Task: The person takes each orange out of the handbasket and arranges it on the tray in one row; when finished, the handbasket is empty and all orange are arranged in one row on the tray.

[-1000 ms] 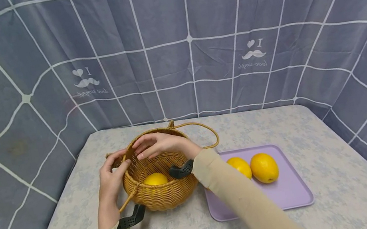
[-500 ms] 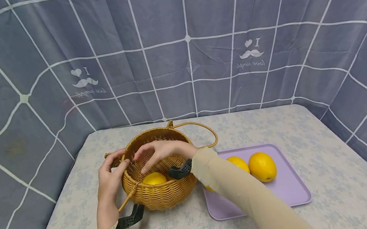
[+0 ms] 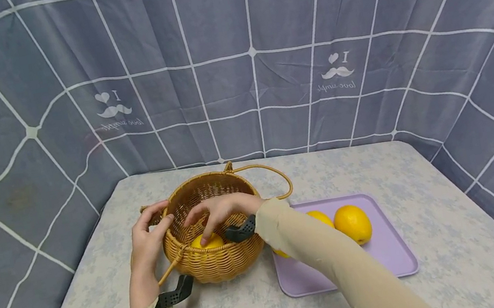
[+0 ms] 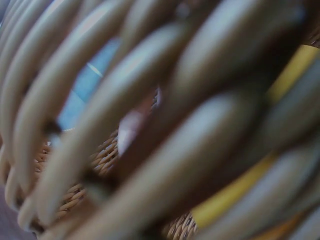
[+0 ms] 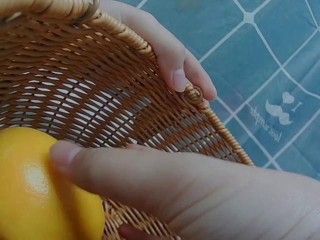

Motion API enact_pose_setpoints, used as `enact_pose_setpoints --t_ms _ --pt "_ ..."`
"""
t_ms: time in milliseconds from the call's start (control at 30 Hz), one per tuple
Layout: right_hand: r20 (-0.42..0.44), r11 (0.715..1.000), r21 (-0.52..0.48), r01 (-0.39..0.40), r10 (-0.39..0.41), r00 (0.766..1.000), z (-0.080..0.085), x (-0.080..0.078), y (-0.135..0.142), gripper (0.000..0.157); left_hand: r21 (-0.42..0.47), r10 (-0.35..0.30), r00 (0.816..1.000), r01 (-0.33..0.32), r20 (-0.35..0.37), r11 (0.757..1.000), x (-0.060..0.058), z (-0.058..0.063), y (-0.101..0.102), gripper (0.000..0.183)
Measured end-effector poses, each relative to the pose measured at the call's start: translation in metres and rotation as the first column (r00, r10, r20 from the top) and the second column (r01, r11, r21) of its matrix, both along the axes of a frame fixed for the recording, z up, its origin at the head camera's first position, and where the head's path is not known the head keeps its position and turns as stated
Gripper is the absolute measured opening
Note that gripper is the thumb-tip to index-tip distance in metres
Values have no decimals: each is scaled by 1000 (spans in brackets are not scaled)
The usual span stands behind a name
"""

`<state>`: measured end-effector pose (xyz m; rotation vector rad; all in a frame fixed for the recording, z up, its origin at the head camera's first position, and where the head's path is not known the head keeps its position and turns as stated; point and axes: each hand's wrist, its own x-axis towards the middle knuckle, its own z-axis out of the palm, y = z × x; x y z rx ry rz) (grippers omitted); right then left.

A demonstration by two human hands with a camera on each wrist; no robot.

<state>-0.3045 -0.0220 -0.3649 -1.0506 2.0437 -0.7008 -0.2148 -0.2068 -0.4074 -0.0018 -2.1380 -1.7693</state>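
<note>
A round wicker basket [image 3: 226,264] stands left of centre in the head view, with a yellow citrus fruit [image 3: 217,241] inside. My left hand [image 3: 146,247] grips the basket's left rim, thumb over the inner edge. My right hand [image 3: 225,210] reaches down into the basket from the right, fingers spread and bent, and its thumb tip touches the fruit. The right wrist view shows that thumb [image 5: 120,172] against the glossy fruit [image 5: 30,200]; the other fingers are mostly hidden. Blurred wicker strands [image 4: 150,150] fill the left wrist view.
A purple tray [image 3: 394,260] lies to the right, bearing a yellow fruit [image 3: 353,225] and others partly hidden by the right sleeve [image 3: 321,248]. One basket handle [image 3: 287,177] sticks out rightward. A grey-blue curtain [image 3: 226,86] hangs behind the patterned tabletop [image 3: 318,170].
My right hand has lowered deeper into the basket, and its thumb has come onto the fruit. The left hand keeps its hold on the rim.
</note>
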Motion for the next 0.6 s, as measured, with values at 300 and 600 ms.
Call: enact_pose_setpoints --t_ms 300,600 --pt "23 990 105 -99 97 995 -3 0 0 65 -4 -7 1000 7 20 1000 1 -1 0 34" --pt "108 975 160 -151 135 985 -5 0 -2 61 -1 -10 1000 10 11 1000 2 0 0 33"
